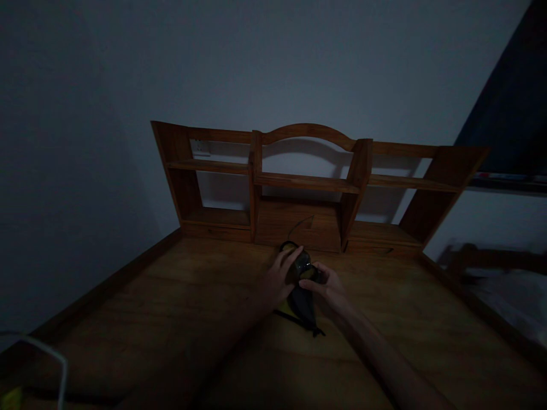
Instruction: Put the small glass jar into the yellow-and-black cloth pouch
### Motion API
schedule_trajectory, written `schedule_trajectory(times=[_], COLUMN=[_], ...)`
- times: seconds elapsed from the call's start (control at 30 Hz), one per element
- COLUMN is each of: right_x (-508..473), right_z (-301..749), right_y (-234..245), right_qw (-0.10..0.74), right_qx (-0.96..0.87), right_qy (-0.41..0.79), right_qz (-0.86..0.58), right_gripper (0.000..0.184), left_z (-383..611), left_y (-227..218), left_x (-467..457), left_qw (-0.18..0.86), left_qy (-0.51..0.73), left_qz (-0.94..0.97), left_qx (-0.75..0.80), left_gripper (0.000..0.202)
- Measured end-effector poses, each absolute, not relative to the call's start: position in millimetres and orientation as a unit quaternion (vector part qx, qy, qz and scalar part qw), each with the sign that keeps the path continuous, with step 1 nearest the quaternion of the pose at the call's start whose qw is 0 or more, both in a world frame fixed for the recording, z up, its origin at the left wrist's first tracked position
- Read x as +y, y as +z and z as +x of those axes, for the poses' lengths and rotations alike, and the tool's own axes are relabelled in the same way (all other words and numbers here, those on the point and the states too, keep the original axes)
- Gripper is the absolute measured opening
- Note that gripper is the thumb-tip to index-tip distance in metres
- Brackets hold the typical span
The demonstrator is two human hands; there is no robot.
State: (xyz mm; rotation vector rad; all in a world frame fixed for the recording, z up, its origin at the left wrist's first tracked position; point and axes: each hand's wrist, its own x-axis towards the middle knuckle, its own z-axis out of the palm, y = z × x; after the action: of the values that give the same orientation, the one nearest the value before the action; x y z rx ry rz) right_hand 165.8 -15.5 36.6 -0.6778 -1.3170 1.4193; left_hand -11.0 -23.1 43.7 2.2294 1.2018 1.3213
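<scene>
In the dim head view, a dark object with a shiny, glassy part [303,263] lies on the wooden desk, between my two hands. Its exact kind cannot be made out. My left hand [280,277] grips it from the left, fingers over its upper part. From the right, my right hand [325,285] pinches its edge between thumb and fingers. Below the hands a black, pouch-like tapered piece [302,307] runs toward me and ends in a small tied-looking tip. Something yellow-green shows along its left side. A thin, curved cord or wire [299,224] rises beyond the object.
The wooden desktop [205,285] spreads around the hands. A wooden shelf unit [307,183] stands at its back against the pale wall. At lower left is a bent pale tube or cable [51,350], near a yellow item [11,397]. Whitish fabric [508,296] lies beyond the right edge.
</scene>
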Motion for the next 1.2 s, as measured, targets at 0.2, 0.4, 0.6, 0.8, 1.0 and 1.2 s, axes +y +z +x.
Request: schedule_trajectory(times=[0.2, 0.4, 0.6, 0.8, 1.0, 1.2], right_x=[-16, -17, -13, -11, -10, -18], right_z=[170, 170, 169, 171, 166, 161], right_y=[41, 44, 36, 36, 37, 44], right_qw=[0.523, 0.521, 0.513, 0.510, 0.510, 0.529], right_qx=[-0.599, -0.610, -0.617, -0.690, -0.713, -0.629], right_qy=[0.509, 0.496, 0.486, 0.376, 0.341, 0.509], right_qz=[-0.330, -0.332, -0.346, -0.350, -0.340, -0.255], right_gripper=[0.032, 0.031, 0.030, 0.020, 0.026, 0.071], left_z=[0, -8, -15, -12, -5, -8], left_y=[34, 28, 32, 36, 43, 45], left_x=[-22, -14, -1, -10, -23, -22], left_qw=[0.421, 0.515, 0.506, 0.481, 0.233, 0.128], left_qy=[0.524, 0.502, 0.525, 0.520, 0.562, 0.532], left_qz=[0.673, 0.650, 0.646, 0.651, 0.708, 0.747], left_qx=[0.309, 0.246, 0.225, 0.274, 0.359, 0.377], left_gripper=[0.105, 0.110, 0.086, 0.079, 0.084, 0.077])
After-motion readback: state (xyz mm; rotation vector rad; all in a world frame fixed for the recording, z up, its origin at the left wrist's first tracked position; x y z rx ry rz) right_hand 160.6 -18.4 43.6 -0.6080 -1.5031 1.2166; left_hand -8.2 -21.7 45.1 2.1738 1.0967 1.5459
